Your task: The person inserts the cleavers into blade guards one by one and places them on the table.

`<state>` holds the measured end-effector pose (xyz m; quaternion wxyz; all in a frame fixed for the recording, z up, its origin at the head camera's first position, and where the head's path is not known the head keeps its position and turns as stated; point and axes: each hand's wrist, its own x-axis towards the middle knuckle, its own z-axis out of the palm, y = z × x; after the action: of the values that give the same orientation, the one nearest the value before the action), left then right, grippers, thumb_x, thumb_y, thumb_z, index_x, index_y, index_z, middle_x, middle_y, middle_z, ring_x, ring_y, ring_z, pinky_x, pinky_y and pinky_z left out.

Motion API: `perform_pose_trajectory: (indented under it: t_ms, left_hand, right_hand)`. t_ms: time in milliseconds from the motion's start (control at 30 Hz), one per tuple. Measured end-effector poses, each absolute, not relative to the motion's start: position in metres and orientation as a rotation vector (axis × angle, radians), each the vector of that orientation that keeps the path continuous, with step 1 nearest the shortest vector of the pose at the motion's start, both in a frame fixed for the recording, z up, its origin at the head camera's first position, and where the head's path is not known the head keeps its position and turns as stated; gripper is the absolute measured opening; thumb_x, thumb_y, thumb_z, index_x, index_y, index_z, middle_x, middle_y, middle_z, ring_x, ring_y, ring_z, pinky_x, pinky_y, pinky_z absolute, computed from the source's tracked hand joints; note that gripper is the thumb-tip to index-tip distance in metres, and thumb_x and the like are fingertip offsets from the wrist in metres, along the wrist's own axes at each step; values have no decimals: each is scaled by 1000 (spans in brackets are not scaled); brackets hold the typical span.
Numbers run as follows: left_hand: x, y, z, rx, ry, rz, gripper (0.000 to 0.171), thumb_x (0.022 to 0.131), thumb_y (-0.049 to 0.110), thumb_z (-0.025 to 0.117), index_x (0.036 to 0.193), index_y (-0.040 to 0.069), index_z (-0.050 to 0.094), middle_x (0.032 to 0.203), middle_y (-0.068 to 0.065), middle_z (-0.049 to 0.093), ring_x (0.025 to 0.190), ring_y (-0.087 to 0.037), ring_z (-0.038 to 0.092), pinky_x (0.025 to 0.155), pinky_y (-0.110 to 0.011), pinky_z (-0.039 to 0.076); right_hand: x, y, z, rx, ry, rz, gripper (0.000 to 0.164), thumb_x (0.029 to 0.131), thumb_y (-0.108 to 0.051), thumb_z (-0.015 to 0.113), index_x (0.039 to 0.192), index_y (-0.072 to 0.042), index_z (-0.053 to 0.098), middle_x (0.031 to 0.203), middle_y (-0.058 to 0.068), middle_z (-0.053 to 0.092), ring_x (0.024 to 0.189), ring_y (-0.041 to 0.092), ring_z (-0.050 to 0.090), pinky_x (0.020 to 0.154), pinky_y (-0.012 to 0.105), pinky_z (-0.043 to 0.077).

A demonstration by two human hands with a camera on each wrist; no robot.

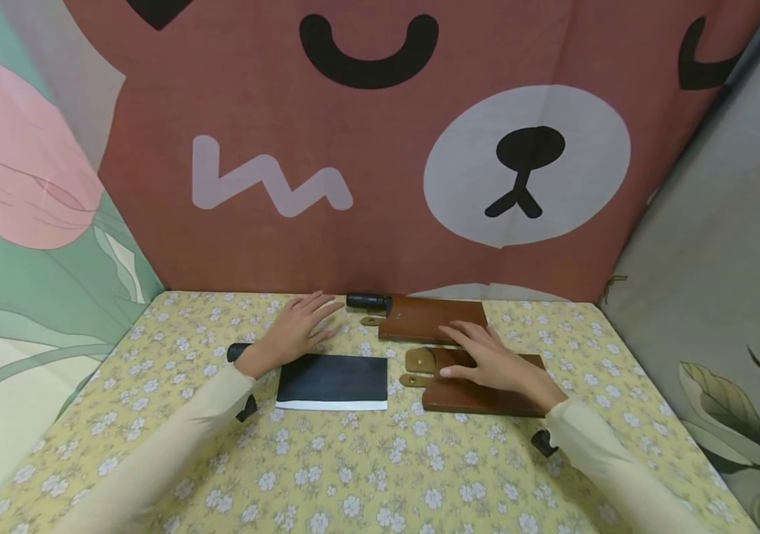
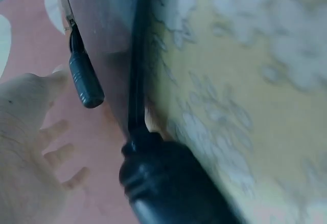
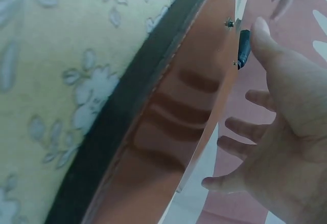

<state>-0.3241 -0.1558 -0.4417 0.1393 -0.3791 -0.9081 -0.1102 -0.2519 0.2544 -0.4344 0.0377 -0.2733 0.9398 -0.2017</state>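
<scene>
A cleaver with a dark, pale-edged blade [image 1: 333,380] lies left of the middle of the table, its black handle [image 2: 173,183] to the left. My left hand [image 1: 294,331] is above the blade's far left corner, fingers spread, holding nothing. On the right lies a brown leather cleaver sheath [image 1: 480,401] with two tan snap straps. Over it hovers my right hand [image 1: 489,363], fingers apart and holding nothing; their shadows fall on the leather [image 3: 189,91] in the right wrist view. Behind, a second cleaver sits in a brown sheath [image 1: 440,311], its black handle [image 1: 368,300] sticking out leftward.
A yellow flowered cloth [image 1: 326,475] covers the table. Behind its far edge hangs a reddish-brown cloth [image 1: 380,252] with a bear print, close to the sheathed cleaver. Printed cloths stand at the left [image 1: 32,311] and right [image 1: 720,297] sides.
</scene>
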Motion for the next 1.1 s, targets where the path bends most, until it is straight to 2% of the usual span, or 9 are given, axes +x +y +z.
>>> perform_pose_trajectory:
  t_ms: [133, 267, 533, 800, 1100]
  left_hand:
    - [-314, -168, -439, -1049, -2699, -318, 61, 98, 27, 76, 153, 10, 55, 152, -18, 55, 144, -41, 47, 110, -67, 40]
    - [-309, -183, -440, -1032, -2721, -317, 61, 99, 26, 75, 154, 10, 53, 154, -21, 52, 147, -45, 44, 110, -70, 38]
    - [-302, -202, -447, -1017, -2687, -333, 61, 97, 22, 77, 152, 8, 55, 150, -21, 55, 143, -45, 47, 107, -69, 41]
    - [-293, -218, -450, -978, -2645, -350, 58, 98, 25, 76, 150, 7, 57, 149, -20, 57, 141, -47, 49, 108, -70, 40]
    - [-280, -229, -458, -951, -2679, -386, 60, 98, 27, 75, 152, 8, 55, 152, -19, 55, 143, -47, 48, 109, -69, 39]
  right_hand:
    - [-244, 261, -435, -823, 2874, -629, 84, 100, -48, 69, 165, -10, 32, 167, 26, 28, 153, 48, 29, 118, 77, 12]
    - [-239, 264, -435, -808, 2867, -614, 88, 98, -52, 70, 166, -12, 31, 167, 26, 28, 153, 49, 28, 118, 77, 13]
    - [-232, 267, -438, -811, 2851, -619, 96, 93, -56, 75, 167, -14, 30, 168, 22, 27, 154, 47, 28, 119, 76, 11]
    - [-229, 268, -439, -838, 2843, -672, 99, 90, -50, 80, 166, -13, 30, 168, 24, 27, 153, 48, 27, 117, 78, 8]
    - [-221, 276, -443, -830, 2845, -689, 107, 85, -57, 82, 166, -9, 29, 166, 27, 27, 152, 52, 26, 114, 82, 7]
